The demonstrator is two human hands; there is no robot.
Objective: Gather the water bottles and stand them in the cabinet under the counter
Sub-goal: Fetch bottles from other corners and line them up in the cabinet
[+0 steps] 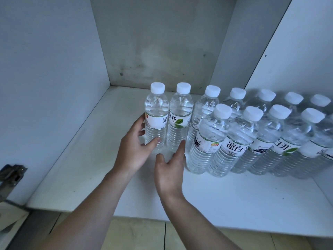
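Several clear water bottles with white caps stand upright in two rows on the white cabinet floor [86,159]. The leftmost bottle [156,112] and its neighbour [180,114] stand side by side in the back row. My left hand [134,148] is open, fingers spread around the leftmost bottle's lower part, thumb touching its base. My right hand [170,168] is open in front of the second bottle, forefinger tip touching its lower edge. The front row starts with a bottle [210,138] just right of my right hand.
The cabinet's left wall [45,87], stained back panel [162,42] and right wall [297,42] enclose the shelf. A metal door hinge [12,175] sits at the lower left. Tiled floor [198,239] shows below the shelf's front edge.
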